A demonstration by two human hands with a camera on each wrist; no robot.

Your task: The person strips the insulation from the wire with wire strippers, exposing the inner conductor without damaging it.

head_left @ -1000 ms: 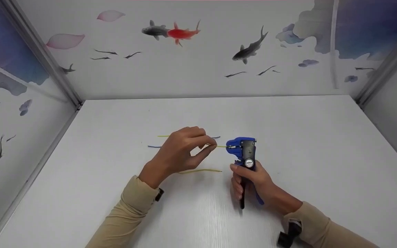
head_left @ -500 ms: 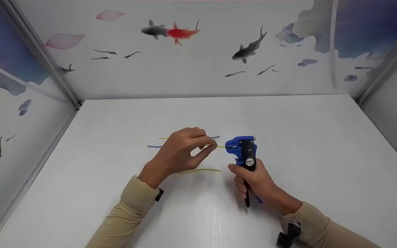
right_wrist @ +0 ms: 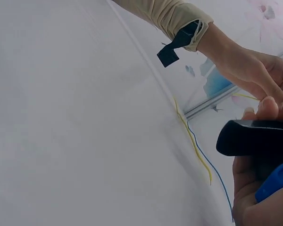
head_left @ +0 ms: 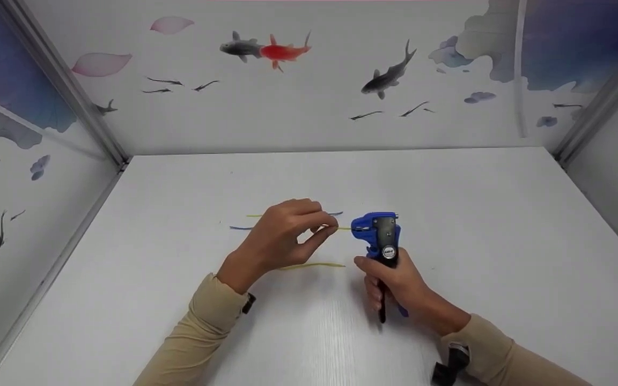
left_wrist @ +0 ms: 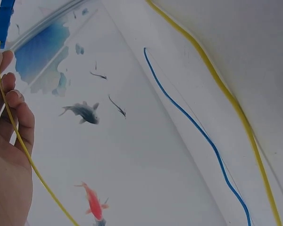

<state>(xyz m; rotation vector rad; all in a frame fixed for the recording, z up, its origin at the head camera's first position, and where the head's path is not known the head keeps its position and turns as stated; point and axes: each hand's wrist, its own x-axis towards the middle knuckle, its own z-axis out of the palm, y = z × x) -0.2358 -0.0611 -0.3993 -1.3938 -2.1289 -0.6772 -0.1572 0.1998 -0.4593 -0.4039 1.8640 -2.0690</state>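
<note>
My left hand (head_left: 287, 236) pinches a thin yellow wire (head_left: 344, 229) between thumb and forefinger. The wire's right end enters the nose of a blue and black wire stripper (head_left: 387, 236). My right hand (head_left: 403, 281) grips the stripper by its handles, with the tool standing nose to the left. In the left wrist view, the held yellow wire (left_wrist: 37, 174) trails down past the palm of my left hand (left_wrist: 9, 183), and a blue part of the stripper (left_wrist: 0, 21) shows above the fingertips. The right wrist view shows the stripper's black handle (right_wrist: 254, 136) across the curled fingers.
Another yellow wire (head_left: 317, 264) lies on the white table (head_left: 480, 214) in front of my left hand. Blue wire ends (head_left: 240, 228) show on both sides of that hand, its middle hidden. Printed panels (head_left: 319, 118) wall the table at the back and sides.
The stripper's handles have drawn slightly closer together, and its head has shifted a little left and up along the wire. My left hand stays in place, pinching the wire.
</note>
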